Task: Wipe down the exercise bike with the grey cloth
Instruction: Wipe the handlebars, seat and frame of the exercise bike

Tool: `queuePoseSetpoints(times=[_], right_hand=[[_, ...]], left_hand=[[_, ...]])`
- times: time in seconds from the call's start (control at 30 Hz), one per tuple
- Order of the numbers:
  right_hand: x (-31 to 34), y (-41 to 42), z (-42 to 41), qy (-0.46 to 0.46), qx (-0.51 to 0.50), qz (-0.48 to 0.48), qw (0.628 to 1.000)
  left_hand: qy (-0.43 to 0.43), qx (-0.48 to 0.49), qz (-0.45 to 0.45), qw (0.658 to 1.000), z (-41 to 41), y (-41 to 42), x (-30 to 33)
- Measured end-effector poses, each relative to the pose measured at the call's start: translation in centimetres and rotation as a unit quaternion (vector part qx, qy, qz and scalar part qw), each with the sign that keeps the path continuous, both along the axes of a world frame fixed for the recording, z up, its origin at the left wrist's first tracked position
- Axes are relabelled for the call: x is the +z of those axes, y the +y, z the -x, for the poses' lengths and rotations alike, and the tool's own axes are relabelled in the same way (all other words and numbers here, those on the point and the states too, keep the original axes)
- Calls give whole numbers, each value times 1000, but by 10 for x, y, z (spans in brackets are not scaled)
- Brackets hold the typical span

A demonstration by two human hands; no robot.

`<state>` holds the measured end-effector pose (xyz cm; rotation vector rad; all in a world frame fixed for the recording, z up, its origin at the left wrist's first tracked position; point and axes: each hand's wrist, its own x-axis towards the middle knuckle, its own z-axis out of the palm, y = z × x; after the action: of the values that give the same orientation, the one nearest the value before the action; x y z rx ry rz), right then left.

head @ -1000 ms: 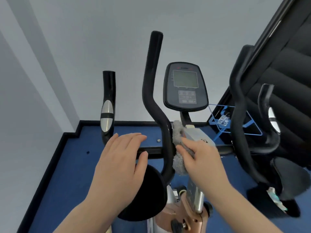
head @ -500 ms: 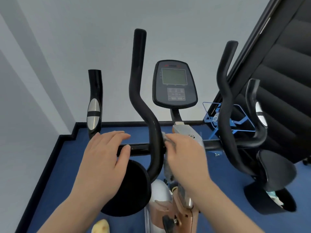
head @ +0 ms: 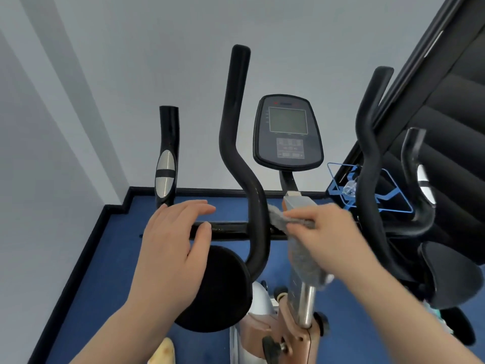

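The exercise bike stands in front of me with its grey console (head: 288, 132) up at centre and black curved handlebars (head: 237, 143) on both sides. My left hand (head: 175, 248) grips the black crossbar (head: 225, 228) to the left of the centre post. My right hand (head: 333, 240) presses the grey cloth (head: 301, 250) against the silver centre post (head: 298, 203), just right of the left curved bar. The cloth hangs down along the post below my fingers.
A black round pad (head: 217, 290) sits under the crossbar on the left, another (head: 451, 277) on the right. A blue wire bottle holder (head: 367, 191) sits right of the console. Blue carpet (head: 105, 258) meets grey walls; dark equipment (head: 451, 101) looms on the right.
My right hand slid the cloth from beside the left curved bar onto the centre post, where it now hangs lower. My left hand stayed on the crossbar. My view shifted slightly.
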<state>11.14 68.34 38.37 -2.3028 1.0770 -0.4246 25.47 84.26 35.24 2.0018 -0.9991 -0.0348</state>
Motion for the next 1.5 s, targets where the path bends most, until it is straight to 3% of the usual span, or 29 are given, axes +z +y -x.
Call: queuePoseSetpoints(times=[0.1,0.17,0.23,0.33,0.43,0.6,0.87,1.0,1.17,1.27,1.5], right_hand=[[25,-6,-6,-141,-26,71,987],[30,8,-23,-176,31,113,977],[19,26,-43,-120,112,143,976],[0,36,-65,49,213,207,954],[1,24,-61,118,258,169,944],[16,10,-51,211,379,128,892],[10,20,-93,147,355,74,920],[5,12,-81,163,345,156,911],[1,20,-79,164,298,178,923],[-2,39,-97,111,263,119,951],[-3,59,-101,122,160,60,978]], left_hand=[[18,23,48,998,3,2,2],[39,41,80,995,3,3,1],[55,56,102,992,2,6,-2],[77,80,119,987,-6,10,-8],[79,109,110,985,-18,19,-13],[69,123,91,986,-30,33,-16],[65,107,72,989,-27,33,-19],[57,98,72,991,-41,34,-13],[87,68,105,988,-63,30,-17],[87,13,101,991,-71,22,-20],[42,-82,59,994,-114,21,-16]])
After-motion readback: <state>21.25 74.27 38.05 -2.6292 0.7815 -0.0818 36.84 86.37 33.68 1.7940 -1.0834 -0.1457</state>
